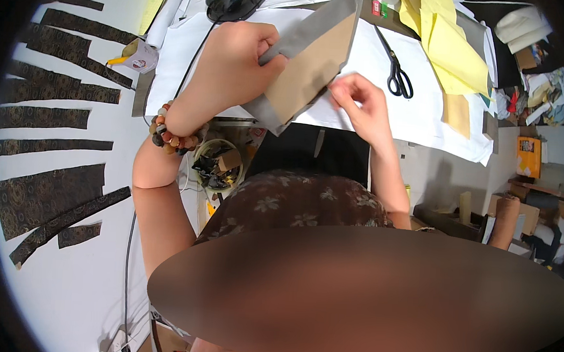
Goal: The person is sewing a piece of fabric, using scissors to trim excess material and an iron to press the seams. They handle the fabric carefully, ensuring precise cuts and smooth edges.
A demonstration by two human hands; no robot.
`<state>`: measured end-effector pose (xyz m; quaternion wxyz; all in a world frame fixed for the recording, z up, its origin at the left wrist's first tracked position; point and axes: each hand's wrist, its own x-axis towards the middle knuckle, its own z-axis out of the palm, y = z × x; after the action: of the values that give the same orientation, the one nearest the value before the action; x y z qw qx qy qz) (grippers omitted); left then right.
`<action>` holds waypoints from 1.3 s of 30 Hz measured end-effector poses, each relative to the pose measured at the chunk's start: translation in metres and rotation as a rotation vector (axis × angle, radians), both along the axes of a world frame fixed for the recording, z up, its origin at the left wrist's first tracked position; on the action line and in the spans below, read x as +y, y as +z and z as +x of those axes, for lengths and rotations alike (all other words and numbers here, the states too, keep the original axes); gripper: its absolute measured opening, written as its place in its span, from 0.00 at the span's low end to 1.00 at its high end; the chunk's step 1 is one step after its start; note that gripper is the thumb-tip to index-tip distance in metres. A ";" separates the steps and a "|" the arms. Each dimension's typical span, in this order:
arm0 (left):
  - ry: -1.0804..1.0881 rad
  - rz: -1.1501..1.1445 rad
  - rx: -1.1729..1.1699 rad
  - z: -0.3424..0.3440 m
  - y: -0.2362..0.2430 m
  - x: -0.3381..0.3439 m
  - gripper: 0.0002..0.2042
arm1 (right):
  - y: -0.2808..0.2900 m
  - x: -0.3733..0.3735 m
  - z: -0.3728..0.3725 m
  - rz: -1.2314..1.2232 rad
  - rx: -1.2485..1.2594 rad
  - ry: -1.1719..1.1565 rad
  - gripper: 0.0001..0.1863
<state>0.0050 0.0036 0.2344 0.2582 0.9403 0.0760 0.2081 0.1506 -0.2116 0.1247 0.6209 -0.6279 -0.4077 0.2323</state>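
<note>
A flat panel (310,56) with a tan middle and a grey border is tilted above the white-covered table. My left hand (240,56), closed round its left grey edge, holds it up; a beaded bracelet (169,132) is on that wrist. Close to the panel's lower right edge, my right hand (362,107) has its thumb and forefinger curled together in a pinch. Whether anything lies between those fingertips is too small to tell. Dark scissors (399,77) rest on the white sheet to the right of the panel.
A black computer mouse (237,1) sits at the back left. Yellow paper (444,54) covers the table's right side. Dark patterned strips (51,192) hang along the white surface at left. Below the table edge stands a bin (217,164) with scraps.
</note>
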 end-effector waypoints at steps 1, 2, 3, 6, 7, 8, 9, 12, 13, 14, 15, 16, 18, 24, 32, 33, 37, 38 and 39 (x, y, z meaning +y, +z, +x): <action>-0.007 0.029 -0.001 0.004 -0.001 -0.005 0.13 | 0.007 0.015 -0.004 0.135 0.172 0.100 0.09; -0.012 0.056 -0.002 0.007 -0.004 -0.008 0.12 | 0.013 0.029 -0.008 0.269 0.343 0.202 0.08; -0.009 0.085 -0.003 0.008 -0.004 -0.010 0.11 | 0.022 0.039 -0.011 0.277 0.332 0.237 0.08; 0.014 0.070 0.027 0.004 0.001 -0.018 0.10 | 0.017 0.054 -0.013 0.325 0.463 0.295 0.08; -0.017 0.072 -0.013 0.003 -0.002 -0.017 0.09 | 0.018 0.056 -0.016 0.357 0.491 0.274 0.08; -0.041 0.073 -0.049 0.000 -0.006 -0.016 0.08 | 0.018 0.058 -0.018 0.338 0.474 0.255 0.08; -0.067 0.074 -0.085 -0.003 -0.008 -0.015 0.07 | 0.020 0.060 -0.021 0.320 0.456 0.237 0.08; -0.114 -0.043 -0.042 -0.010 -0.008 -0.018 0.09 | 0.023 0.061 -0.024 0.290 0.444 0.193 0.09; -0.113 -0.079 -0.027 -0.011 -0.009 -0.019 0.09 | 0.023 0.061 -0.024 0.285 0.447 0.180 0.09; -0.115 -0.116 -0.014 -0.011 -0.009 -0.019 0.09 | 0.022 0.061 -0.023 0.291 0.464 0.181 0.09; -0.117 -0.153 -0.002 -0.012 -0.009 -0.019 0.09 | 0.021 0.061 -0.023 0.296 0.481 0.182 0.09; -0.111 -0.156 0.009 -0.012 -0.008 -0.019 0.09 | 0.019 0.061 -0.022 0.302 0.498 0.182 0.09; -0.105 -0.162 0.031 -0.011 -0.006 -0.020 0.09 | 0.014 0.062 -0.021 0.341 0.569 0.222 0.09; -0.087 -0.190 0.051 -0.012 -0.008 -0.016 0.09 | 0.011 0.069 -0.026 0.356 0.577 0.205 0.09; -0.140 -0.070 0.081 0.000 0.002 -0.011 0.09 | 0.008 0.067 -0.028 0.345 0.511 0.172 0.09; -0.135 -0.073 0.086 0.002 0.002 -0.012 0.10 | 0.009 0.064 -0.029 0.323 0.506 0.171 0.08; -0.085 -0.089 0.026 -0.001 -0.007 -0.023 0.09 | 0.004 0.058 -0.028 0.315 0.477 0.207 0.06; -0.080 -0.092 0.011 -0.001 -0.007 -0.023 0.09 | 0.004 0.055 -0.024 0.327 0.511 0.224 0.06; -0.074 -0.094 -0.004 -0.001 -0.007 -0.023 0.09 | 0.005 0.051 -0.020 0.338 0.545 0.241 0.06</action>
<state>0.0042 -0.0195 0.2271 0.3100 0.9289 0.0502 0.1963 0.1306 -0.1602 0.1299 0.7704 -0.3781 -0.3308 0.3926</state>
